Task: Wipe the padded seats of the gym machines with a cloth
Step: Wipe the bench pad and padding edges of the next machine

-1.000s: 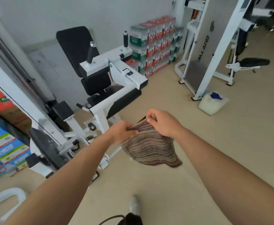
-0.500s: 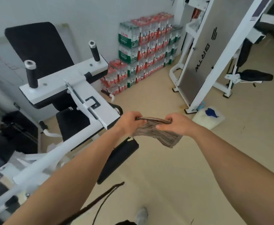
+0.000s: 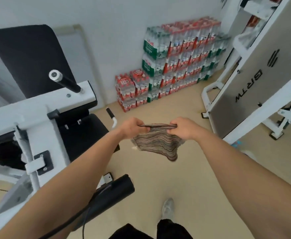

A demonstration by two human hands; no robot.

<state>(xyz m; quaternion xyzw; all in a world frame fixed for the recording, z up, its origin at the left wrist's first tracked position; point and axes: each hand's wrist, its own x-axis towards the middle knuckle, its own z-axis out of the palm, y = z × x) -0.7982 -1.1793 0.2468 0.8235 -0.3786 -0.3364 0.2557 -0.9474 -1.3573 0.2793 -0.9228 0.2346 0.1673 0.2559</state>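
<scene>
Striped cloth, two hands

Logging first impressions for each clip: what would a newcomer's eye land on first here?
Centre frame, the left hand and right hand stretch a striped cloth between them above the floor. At left stands a white gym machine with a black padded seat and backrest; against the back wall, stacked packs of bottled water.

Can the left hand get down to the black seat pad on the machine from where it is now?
Probably yes. The left hand sits just right of the seat pad, with open air between. The white frame covers only the pad's far-left part. But both hands grip the striped cloth, so the right hand must follow or release.
</scene>
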